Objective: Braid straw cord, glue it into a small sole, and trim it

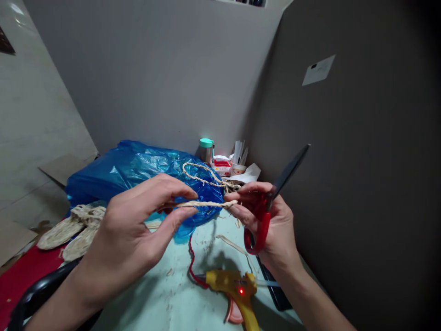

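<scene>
A pale braided straw cord point(213, 204) stretches between my two hands above the table. My left hand point(134, 225) is closed around its left part, with the thumb and forefinger on either side of the cord. With thumb and fingertips, my right hand point(279, 225) pinches the cord's other end. Red-handled scissors point(262, 232) hang on that same hand, blades pointing up and right. Behind the fingers, a loop of thin braided cord point(201, 178) lies against a blue plastic bag point(144, 158).
A yellow glue gun point(227, 281), its red light on, lies on the pale green table point(148, 294) beside a red cord point(191, 257). Woven straw sandals point(74, 230) sit at left. A teal-lidded flask point(206, 149) and a paper cup point(238, 169) stand behind. Grey panels point(351, 151) border the table.
</scene>
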Demonstrator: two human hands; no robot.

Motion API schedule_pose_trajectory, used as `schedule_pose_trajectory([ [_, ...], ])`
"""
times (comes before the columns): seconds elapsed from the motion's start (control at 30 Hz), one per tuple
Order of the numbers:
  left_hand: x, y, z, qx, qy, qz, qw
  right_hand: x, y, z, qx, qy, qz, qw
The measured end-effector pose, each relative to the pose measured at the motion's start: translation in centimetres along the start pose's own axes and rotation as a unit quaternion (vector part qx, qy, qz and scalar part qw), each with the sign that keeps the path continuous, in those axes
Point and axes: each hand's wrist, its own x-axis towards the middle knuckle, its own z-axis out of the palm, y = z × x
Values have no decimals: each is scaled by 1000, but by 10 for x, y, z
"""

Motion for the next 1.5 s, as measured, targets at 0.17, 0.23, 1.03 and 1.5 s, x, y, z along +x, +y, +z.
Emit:
schedule_pose_trajectory([
  [0.17,4,4,-7,-78,-68,-65,992,-2,-1,2,-20,-4,-39,999],
  [0.23,4,5,-8,-79,-66,-73,992,-1,-2,2,-12,-10,-39,999],
  [1.03,1,-6,-16,-238,-166,-207,934,5,0,0,71,44,71,994],
  [1.5,6,3,5,-148,-188,-201,950,-1,-6,6,19,-22,15,999],
])
